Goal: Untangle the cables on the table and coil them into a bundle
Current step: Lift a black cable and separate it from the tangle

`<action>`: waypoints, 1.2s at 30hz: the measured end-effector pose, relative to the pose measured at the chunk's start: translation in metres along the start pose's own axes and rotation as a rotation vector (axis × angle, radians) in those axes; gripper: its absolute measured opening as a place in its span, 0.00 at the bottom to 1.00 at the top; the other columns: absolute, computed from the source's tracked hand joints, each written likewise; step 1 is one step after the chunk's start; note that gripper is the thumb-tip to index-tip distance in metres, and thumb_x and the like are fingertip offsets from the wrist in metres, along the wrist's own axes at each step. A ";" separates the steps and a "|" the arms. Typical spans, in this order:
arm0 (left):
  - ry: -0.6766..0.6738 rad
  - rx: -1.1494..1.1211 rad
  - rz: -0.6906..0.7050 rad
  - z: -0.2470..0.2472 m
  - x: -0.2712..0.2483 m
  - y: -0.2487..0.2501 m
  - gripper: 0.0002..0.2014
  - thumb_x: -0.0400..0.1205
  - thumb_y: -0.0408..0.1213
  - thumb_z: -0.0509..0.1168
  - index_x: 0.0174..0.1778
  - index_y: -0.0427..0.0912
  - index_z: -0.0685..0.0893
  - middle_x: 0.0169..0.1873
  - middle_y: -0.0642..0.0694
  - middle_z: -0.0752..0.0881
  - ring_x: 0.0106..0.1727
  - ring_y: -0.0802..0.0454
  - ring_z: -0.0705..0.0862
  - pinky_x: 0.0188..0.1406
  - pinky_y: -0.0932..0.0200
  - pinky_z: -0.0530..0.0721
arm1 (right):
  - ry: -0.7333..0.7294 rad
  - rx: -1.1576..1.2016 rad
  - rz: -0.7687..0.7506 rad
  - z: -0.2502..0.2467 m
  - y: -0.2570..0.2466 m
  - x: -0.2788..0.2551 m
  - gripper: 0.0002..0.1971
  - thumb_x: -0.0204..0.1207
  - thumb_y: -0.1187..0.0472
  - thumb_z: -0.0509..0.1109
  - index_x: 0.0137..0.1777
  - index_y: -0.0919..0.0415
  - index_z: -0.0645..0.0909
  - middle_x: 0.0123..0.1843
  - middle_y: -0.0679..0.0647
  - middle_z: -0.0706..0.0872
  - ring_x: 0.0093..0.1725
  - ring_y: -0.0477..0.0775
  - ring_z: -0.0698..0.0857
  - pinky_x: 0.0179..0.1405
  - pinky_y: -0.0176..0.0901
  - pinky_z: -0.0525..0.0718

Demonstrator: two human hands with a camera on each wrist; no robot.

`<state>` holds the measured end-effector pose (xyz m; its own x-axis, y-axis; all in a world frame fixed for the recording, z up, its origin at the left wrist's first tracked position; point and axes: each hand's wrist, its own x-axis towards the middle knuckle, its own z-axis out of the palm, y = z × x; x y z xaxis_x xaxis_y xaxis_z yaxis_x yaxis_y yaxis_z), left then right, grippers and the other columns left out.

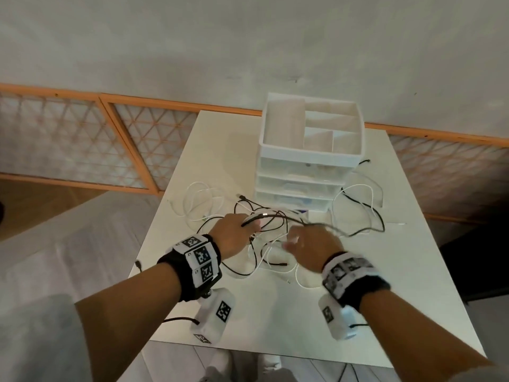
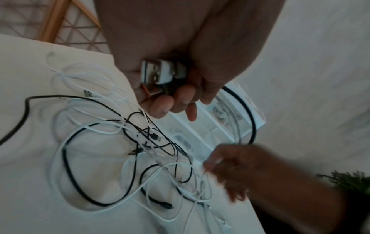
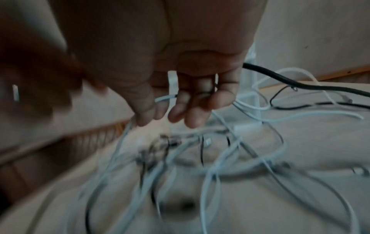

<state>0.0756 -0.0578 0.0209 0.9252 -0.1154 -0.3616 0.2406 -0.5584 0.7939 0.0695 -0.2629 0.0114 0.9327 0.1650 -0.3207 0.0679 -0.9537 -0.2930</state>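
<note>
Both hands (image 1: 234, 234) (image 1: 314, 248) grip tangled cables (image 1: 264, 244) before a drawer organizer (image 1: 308, 161).

Both forearms are bare to short grey sleeves (image 1: 35, 334). The left wrist (image 1: 192, 264) wears a black band topped with white tiles printed with black square marker codes. A white camera housing (image 1: 214, 315) hangs below it, also marked, with a thin black lead. The right wrist (image 1: 351, 277) carries a matching black band, white marker tiles and white housing (image 1: 337, 318).
</note>
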 end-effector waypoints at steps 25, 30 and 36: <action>0.178 -0.896 -0.317 -0.063 0.020 0.088 0.14 0.86 0.32 0.51 0.35 0.41 0.73 0.15 0.50 0.75 0.10 0.57 0.61 0.11 0.72 0.60 | 0.930 0.811 -0.086 -0.147 0.041 -0.037 0.22 0.73 0.51 0.77 0.34 0.68 0.72 0.34 0.78 0.79 0.32 0.75 0.79 0.32 0.45 0.74; 0.170 -0.825 -0.114 -0.049 0.002 0.112 0.10 0.88 0.36 0.54 0.42 0.43 0.76 0.44 0.44 0.93 0.15 0.57 0.61 0.12 0.68 0.60 | 0.793 0.733 -0.156 -0.135 0.025 -0.035 0.17 0.70 0.55 0.79 0.31 0.52 0.72 0.31 0.55 0.77 0.27 0.57 0.74 0.27 0.41 0.72; -0.070 -0.346 0.187 0.007 -0.009 0.119 0.12 0.89 0.38 0.55 0.47 0.38 0.80 0.32 0.44 0.89 0.18 0.51 0.66 0.16 0.63 0.65 | 0.860 0.683 -0.075 -0.126 0.000 -0.020 0.14 0.70 0.54 0.80 0.33 0.48 0.75 0.40 0.49 0.81 0.34 0.45 0.78 0.35 0.32 0.73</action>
<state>0.0938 -0.1285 0.1152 0.9431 -0.2510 -0.2180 0.1655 -0.2143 0.9626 0.0953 -0.2979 0.1319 0.8875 -0.2666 0.3759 0.1724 -0.5644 -0.8073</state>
